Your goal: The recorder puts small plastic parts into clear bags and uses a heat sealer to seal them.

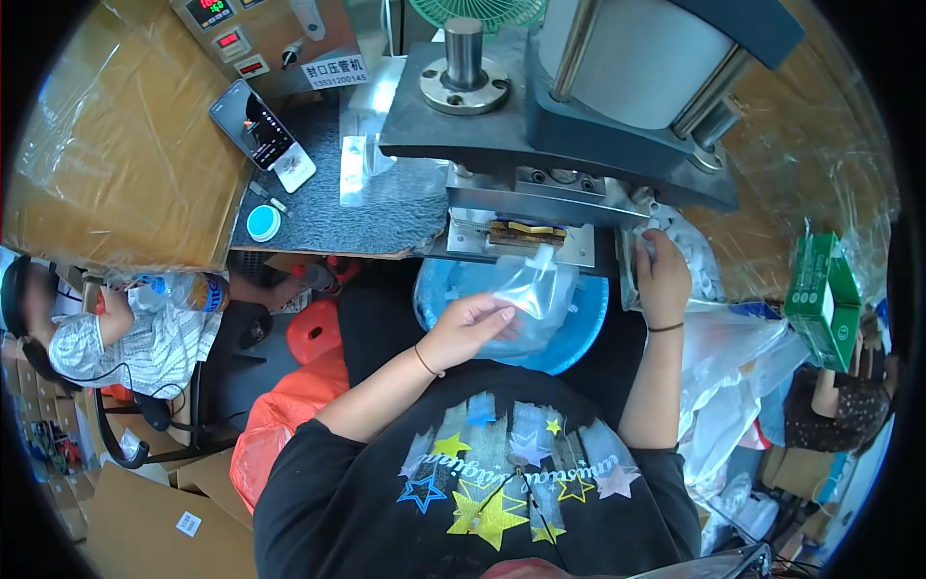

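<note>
My left hand (467,330) pinches a clear plastic spout pouch (532,297) by its side, thumb on top. The pouch's small pale spout points up toward the press (579,205). Beneath it is a blue basin (600,307) with more clear pouches inside, partly hidden by the held one. A brass-coloured die (527,234) sits on the press's metal plate, just beyond the pouch. To the right of the plate, my right hand (664,280) has its fingers curled at a heap of small whitish pieces (702,262). What those fingers hold, if anything, cannot be made out.
On the grey mat (386,214) at left lie a phone (262,135) and a blue-lidded jar (262,224). A control box (280,39) stands behind. Large cartons (125,145) flank the press. A green box (823,299) is at right. Other people sit at both sides.
</note>
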The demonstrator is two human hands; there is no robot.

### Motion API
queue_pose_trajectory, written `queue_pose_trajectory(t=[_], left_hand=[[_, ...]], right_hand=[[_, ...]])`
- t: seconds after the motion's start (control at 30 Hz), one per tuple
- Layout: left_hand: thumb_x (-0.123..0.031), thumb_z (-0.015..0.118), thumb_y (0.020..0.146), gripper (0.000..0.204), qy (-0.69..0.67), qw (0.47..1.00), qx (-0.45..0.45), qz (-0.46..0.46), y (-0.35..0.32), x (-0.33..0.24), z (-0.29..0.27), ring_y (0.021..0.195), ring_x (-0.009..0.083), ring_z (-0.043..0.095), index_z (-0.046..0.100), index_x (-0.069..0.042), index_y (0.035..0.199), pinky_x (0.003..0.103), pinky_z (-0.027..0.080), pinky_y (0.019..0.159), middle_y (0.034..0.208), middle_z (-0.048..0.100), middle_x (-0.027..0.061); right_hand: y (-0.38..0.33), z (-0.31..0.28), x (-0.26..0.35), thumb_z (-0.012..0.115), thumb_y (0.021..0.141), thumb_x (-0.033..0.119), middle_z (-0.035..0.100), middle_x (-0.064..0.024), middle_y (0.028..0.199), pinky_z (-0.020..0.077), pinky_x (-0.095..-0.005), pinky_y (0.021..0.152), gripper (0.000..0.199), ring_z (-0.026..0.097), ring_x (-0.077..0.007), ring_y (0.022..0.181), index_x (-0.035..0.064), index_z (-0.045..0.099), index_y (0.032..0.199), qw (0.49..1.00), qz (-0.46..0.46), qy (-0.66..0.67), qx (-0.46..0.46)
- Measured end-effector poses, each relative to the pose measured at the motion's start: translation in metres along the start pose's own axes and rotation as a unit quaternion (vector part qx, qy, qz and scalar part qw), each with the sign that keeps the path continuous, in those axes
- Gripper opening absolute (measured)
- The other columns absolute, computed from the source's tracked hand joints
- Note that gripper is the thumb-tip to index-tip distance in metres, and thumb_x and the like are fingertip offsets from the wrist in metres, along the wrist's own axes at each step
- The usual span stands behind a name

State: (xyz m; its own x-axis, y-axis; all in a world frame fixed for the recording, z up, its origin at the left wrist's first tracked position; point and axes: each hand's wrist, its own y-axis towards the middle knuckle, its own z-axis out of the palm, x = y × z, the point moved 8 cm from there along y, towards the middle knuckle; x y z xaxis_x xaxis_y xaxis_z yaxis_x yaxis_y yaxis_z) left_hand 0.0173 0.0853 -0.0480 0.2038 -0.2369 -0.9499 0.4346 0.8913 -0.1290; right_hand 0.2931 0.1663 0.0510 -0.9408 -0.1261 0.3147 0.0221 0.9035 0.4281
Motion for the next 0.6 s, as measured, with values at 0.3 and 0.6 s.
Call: queue_pose_trajectory(t=[0.3, 0.6], left_hand=[[-0.030, 0.061, 0.100, 0.028, -0.179, 0.975, -0.058, -0.117, 0.017, -0.014, 0.000, 0.089, 0.0273, 0.073, 0.063, -0.008, 0.118, 0.039, 0.058, 0.077, 0.103, 0.071, 0.0107], [-0.027, 0.062, 0.100, 0.024, -0.208, 0.966, -0.056, -0.143, 0.020, -0.013, 0.006, 0.089, 0.0260, 0.073, 0.061, -0.009, 0.116, 0.037, 0.059, 0.076, 0.104, 0.070, 0.0103]], right_hand=[[-0.006, -0.001, -0.006, 0.064, 0.092, 0.020, 0.070, -0.0146, 0.094, 0.0513, -0.0444, 0.071, 0.018, 0.066, -0.0338, 0.084, 0.0096, 0.065, 0.106, 0.999, 0.020, 0.037, -0.005], [-0.008, -0.004, -0.016, 0.064, 0.093, 0.026, 0.070, -0.0155, 0.104, 0.0513, -0.0439, 0.076, 0.030, 0.066, -0.0353, 0.091, 0.0082, 0.062, 0.117, 0.999, 0.045, 0.024, 0.013]])
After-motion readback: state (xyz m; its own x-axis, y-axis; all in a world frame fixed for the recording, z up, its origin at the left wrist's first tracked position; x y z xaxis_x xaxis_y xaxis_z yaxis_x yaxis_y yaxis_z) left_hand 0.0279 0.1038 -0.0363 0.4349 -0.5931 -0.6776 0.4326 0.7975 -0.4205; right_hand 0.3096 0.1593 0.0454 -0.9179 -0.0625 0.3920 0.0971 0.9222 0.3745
